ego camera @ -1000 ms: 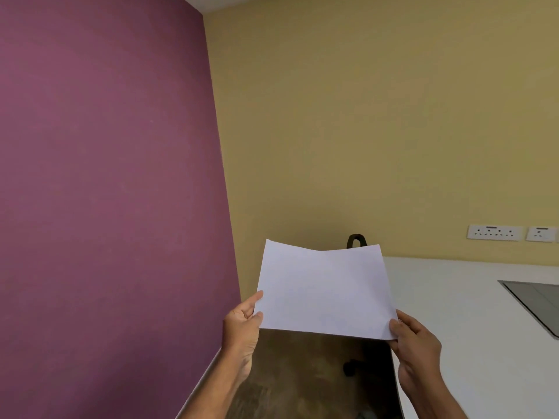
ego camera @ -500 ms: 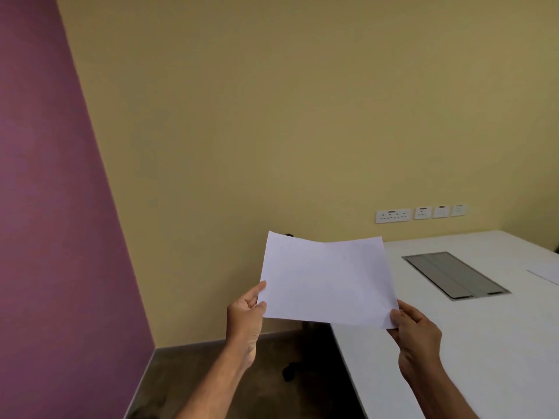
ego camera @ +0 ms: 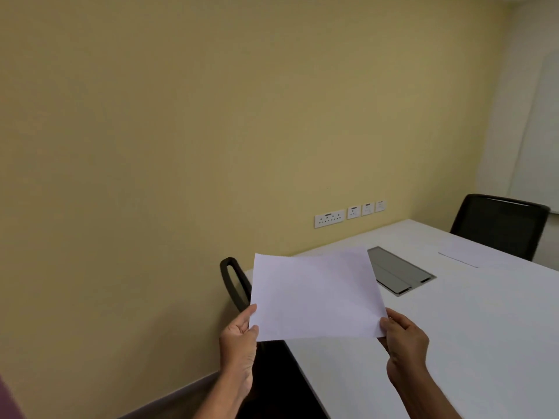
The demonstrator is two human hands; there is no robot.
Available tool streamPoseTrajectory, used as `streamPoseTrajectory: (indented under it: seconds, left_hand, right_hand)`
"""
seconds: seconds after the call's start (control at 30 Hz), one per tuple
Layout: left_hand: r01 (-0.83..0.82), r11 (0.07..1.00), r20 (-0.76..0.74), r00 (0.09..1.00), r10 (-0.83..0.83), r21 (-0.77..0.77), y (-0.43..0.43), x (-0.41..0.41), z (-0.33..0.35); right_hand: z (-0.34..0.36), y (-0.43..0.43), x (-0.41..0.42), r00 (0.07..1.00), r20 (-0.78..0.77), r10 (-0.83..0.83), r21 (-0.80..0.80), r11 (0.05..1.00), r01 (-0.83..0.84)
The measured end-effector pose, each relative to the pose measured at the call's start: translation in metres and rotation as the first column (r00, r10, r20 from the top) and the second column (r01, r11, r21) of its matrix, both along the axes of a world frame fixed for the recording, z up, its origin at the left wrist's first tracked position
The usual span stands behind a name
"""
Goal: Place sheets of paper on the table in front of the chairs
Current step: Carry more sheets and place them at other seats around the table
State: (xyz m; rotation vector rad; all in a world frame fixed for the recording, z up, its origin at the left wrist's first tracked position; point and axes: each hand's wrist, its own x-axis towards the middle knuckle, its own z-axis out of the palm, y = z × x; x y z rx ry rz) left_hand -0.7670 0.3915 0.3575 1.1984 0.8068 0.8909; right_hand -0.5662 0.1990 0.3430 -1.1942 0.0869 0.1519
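Left hand [ego camera: 239,337]: pinched on the near left corner of the sheet of paper [ego camera: 316,294], thumb on top, fingers underneath.
Right hand [ego camera: 403,343]: pinched on the near right corner of the same sheet, thumb on top.
Sheet of paper: held up in the air, tilted toward the viewer, over the near left edge of the white tabletop [ego camera: 453,343]; not yet touching it.
Change: a second ago the view faced the purple wall and the corner; it has now swung right, so the yellow wall fills the frame and most of the tabletop has come into sight. The grip on the sheet has stayed the same throughout.
Newly visible: a black chair [ego camera: 499,225] at the far side, with a second sheet [ego camera: 465,252] already lying flat on the tabletop in front of it.
Near chair: a dark chair arm [ego camera: 234,282] shows just beside the tabletop's left edge, partly hidden behind the held sheet.
Cable hatch [ego camera: 399,270]: grey, set flush in the tabletop's middle.
Meaning for the task: one place looks served; the held sheet likely belongs in front of the near chair.
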Motion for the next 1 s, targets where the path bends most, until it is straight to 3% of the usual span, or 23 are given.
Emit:
streamPoseTrajectory:
  seconds: [0.17,0.53,1.0]
  left_hand:
    - [0.019,0.999,-0.038,0.999,-0.020,-0.030,0.027,0.064,-0.016]
    - [-0.020,0.998,-0.197,0.980,0.008,-0.063,0.065,0.182,-0.071]
    - [-0.172,0.967,-0.229,0.965,0.126,-0.189,0.152,0.283,-0.151]
  right_hand:
    - [-0.017,0.031,0.065,1.000,-0.003,-0.030,-0.021,0.999,0.030]
    - [-0.062,0.079,0.174,0.998,0.010,-0.059,-0.238,0.969,0.060]
    - [-0.124,0.183,0.272,0.995,-0.044,-0.085,-0.416,0.908,0.059]
